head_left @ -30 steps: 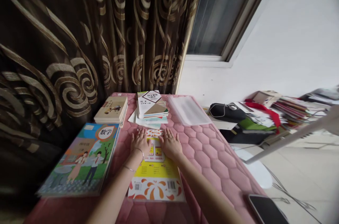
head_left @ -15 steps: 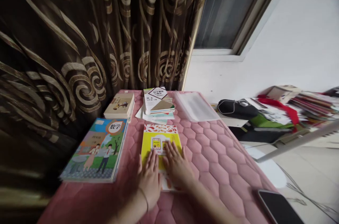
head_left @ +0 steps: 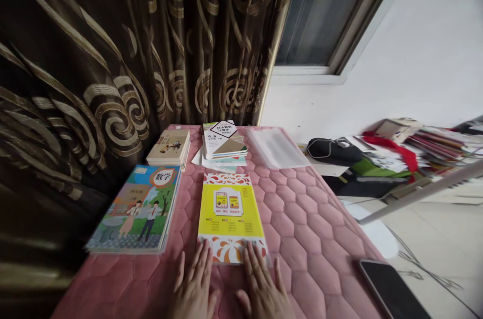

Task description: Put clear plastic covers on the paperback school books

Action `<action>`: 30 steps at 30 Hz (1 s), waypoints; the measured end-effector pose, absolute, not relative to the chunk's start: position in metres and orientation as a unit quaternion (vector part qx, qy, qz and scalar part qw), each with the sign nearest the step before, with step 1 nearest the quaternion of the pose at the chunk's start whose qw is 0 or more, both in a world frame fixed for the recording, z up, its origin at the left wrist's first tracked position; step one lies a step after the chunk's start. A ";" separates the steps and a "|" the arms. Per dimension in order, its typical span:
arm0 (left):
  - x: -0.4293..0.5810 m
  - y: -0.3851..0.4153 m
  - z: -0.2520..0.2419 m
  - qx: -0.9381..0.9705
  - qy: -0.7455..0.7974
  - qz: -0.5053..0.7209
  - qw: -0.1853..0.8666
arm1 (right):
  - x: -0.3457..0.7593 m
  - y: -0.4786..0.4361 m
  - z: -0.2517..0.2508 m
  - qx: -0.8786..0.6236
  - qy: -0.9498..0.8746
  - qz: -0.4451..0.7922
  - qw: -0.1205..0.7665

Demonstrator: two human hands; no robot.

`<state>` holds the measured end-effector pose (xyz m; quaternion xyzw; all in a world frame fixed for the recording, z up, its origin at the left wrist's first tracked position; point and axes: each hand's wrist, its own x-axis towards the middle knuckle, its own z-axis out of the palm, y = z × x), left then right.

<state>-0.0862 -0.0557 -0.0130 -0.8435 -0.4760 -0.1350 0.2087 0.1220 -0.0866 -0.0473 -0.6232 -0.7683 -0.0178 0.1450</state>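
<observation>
A yellow and white book [head_left: 231,208] with an orange leaf pattern lies flat on the pink quilted cover [head_left: 302,238]. My left hand [head_left: 195,284] rests palm down, fingers spread, its fingertips at the book's near left corner. On the near right corner lie the fingertips of my right hand [head_left: 262,284], also flat with the fingers apart. Neither hand grips anything. To the left is a stack of books with a blue and green illustrated cover [head_left: 138,211].
Behind stand a stack of small beige books [head_left: 169,147], a stack of white-covered books [head_left: 222,139] and clear plastic sleeves [head_left: 277,148]. A dark phone or tablet [head_left: 392,289] lies at the near right. A patterned curtain [head_left: 211,42] hangs behind.
Both hands have drawn back toward me, from the middle of the yellow book to its near edge. More of its cover shows now. The view has shifted slightly.
</observation>
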 end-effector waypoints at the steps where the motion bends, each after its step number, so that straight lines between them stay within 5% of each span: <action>1: -0.092 -0.056 -0.013 -0.843 -0.477 -0.136 0.209 | 0.130 -0.090 -0.050 -0.634 -0.759 -0.034 0.147; 10: -0.115 -0.046 -0.014 -0.861 -0.452 -0.169 0.158 | 0.151 -0.093 -0.074 -0.631 -0.740 -0.112 0.203; 23: -0.083 0.031 0.034 -0.650 -0.707 -0.207 -0.188 | 0.139 -0.051 -0.033 -0.640 -0.724 -0.067 0.248; 30: -0.076 0.043 0.042 -0.571 -0.724 -0.178 -0.343 | 0.116 -0.050 -0.018 -0.648 -0.741 -0.019 0.177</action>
